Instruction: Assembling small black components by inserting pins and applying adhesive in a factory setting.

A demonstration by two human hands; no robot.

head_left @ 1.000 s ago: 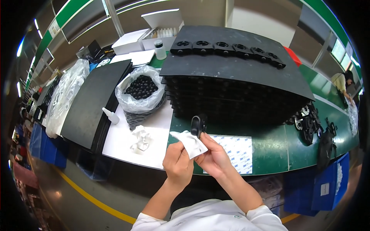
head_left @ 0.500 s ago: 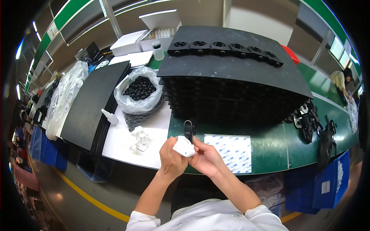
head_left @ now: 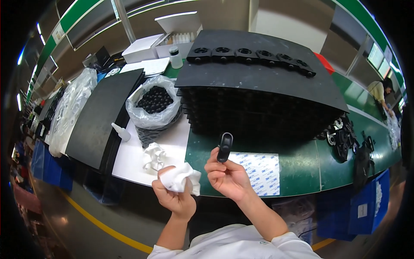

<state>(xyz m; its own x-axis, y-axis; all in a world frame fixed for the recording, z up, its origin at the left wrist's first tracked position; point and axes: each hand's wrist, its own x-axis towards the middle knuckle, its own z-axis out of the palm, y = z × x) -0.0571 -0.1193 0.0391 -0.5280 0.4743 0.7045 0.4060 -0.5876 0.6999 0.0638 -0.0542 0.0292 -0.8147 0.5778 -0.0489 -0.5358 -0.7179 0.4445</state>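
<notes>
Far left: a flat black rectangular sheet (head_left: 101, 114) is lying on the green tabletop (head_left: 297, 162), with a small white squeeze bottle (head_left: 121, 131) just beside its right edge. Next right, a clear plastic bag of small black round parts (head_left: 154, 105) is sitting above a white paper sheet (head_left: 168, 144), which is carrying a crumpled white scrap (head_left: 154, 156). The left hand (head_left: 174, 194) is closing in a fist around a bunched white cloth (head_left: 179, 178), held over the tabletop's near edge. The right hand (head_left: 228, 178) is pinching the lower end of a small black oblong plastic part (head_left: 224, 146) between thumb and fingertips, holding it upright above a white rectangular printed backing sheet (head_left: 258, 170). Behind, a tall stack of black moulded trays (head_left: 263, 101) is standing.
</notes>
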